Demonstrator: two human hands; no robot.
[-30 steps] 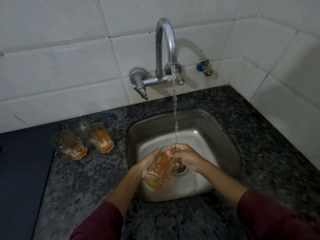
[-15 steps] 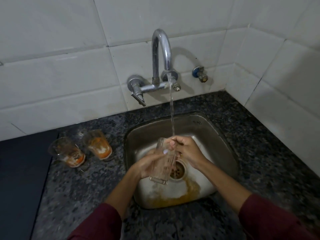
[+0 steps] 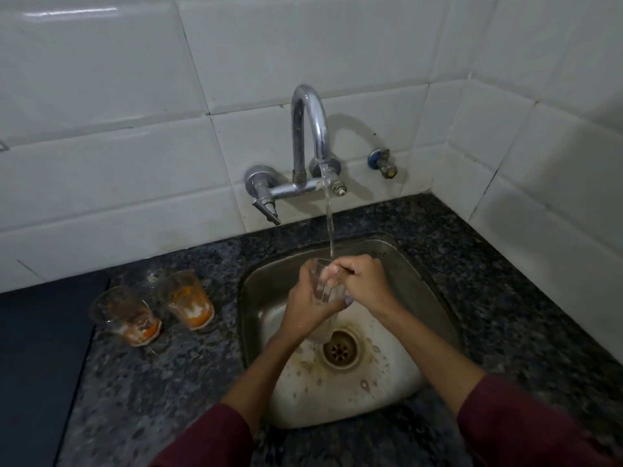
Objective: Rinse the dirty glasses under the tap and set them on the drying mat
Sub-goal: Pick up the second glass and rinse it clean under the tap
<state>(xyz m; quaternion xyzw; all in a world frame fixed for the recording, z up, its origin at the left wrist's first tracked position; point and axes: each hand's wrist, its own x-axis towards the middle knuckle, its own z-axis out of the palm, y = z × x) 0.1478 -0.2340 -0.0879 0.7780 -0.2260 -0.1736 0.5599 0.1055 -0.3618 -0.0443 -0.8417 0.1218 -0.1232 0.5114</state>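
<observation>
1. A dark flat mat (image 3: 40, 358) lies at the far left edge of the speckled black granite counter (image 3: 161, 399).
2. Just right of the mat stand two clear glass tumblers smeared with orange residue: the left dirty tumbler (image 3: 129, 318) nearer the mat, the right dirty tumbler (image 3: 188, 299) slightly farther back. They stand close together, upright on the counter, left of the sink.
3. The square stainless steel sink (image 3: 256, 298) is set into the counter; its basin floor shows brownish stains around the round metal drain (image 3: 339, 348).
4. The left hand (image 3: 306, 305) wraps around a clear rinsed glass (image 3: 325, 281), fingers closed on its side, holding it above the basin.
5. A chrome wall-mounted gooseneck tap (image 3: 308, 129) is on the white tiled wall (image 3: 118, 129) on the far side, and a thin stream of water (image 3: 328, 217) falls from it to the rim of the held glass.
6. The right hand (image 3: 362, 281) is closed over the glass's mouth, its fingers seemingly curled inside it.
7. Both forearms end in maroon sleeves (image 3: 526, 429) at the near edge.
8. A small blue-capped valve (image 3: 382, 162) sits on the wall right of the tap.
</observation>
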